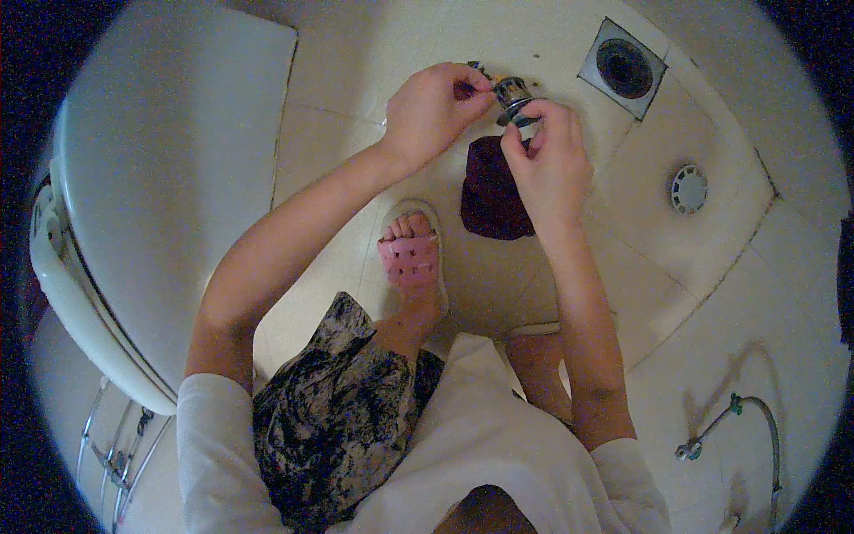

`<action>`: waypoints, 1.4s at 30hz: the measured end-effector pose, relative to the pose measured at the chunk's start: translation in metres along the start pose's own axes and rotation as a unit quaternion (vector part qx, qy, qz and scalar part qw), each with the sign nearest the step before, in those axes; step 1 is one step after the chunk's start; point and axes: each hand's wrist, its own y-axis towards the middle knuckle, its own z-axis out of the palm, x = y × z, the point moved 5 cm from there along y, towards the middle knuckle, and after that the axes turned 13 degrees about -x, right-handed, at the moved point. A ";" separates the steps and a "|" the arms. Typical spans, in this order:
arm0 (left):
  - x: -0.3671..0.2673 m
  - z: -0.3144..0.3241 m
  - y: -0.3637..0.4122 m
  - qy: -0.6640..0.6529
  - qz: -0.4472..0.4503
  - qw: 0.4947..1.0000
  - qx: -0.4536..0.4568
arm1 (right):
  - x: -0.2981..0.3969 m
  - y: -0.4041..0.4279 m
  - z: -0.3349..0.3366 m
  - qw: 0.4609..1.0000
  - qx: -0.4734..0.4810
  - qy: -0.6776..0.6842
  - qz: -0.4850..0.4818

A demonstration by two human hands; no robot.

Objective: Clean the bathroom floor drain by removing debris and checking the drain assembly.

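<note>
A small round metal drain strainer or similar fitting [512, 93] with dark debris on it hangs between my hands, above the tiled floor. My right hand [550, 150] grips its ringed lower end between thumb and fingers. The fingertips of my left hand [440, 107] are pinched at its upper left edge; whether they hold a bit of debris is too small to tell. Dark debris with a yellowish bit shows just beyond the fitting. A dark maroon cloth or bag [494, 193] lies on the floor below my right hand and is partly hidden by it.
A square metal floor drain [624, 67] with a dark round opening lies at the upper right. Nearby is a round slotted cover [689, 189]. A white toilet [100, 314] stands at left, a metal rack [117, 460] below it. A flexible hose [770, 427] is at lower right. My foot wears a pink slipper [410, 257].
</note>
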 end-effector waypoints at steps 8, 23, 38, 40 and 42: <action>0.023 0.015 -0.001 -0.130 -0.114 0.984 0.044 | 0.008 -0.001 -0.001 0.994 -0.051 -0.038 -0.083; 0.012 0.010 -0.002 -0.153 -0.091 0.982 0.064 | -0.026 -0.001 0.011 0.960 -0.014 0.221 0.174; 0.010 0.009 0.002 -0.043 -0.062 0.997 0.032 | -0.009 0.003 0.002 0.998 -0.020 0.047 -0.023; 0.016 0.011 0.003 -0.044 -0.061 0.997 0.028 | -0.003 0.004 -0.001 0.999 -0.005 0.025 -0.028; 0.017 0.011 0.003 -0.045 -0.059 0.997 0.025 | -0.001 0.003 -0.001 0.999 0.010 0.004 -0.033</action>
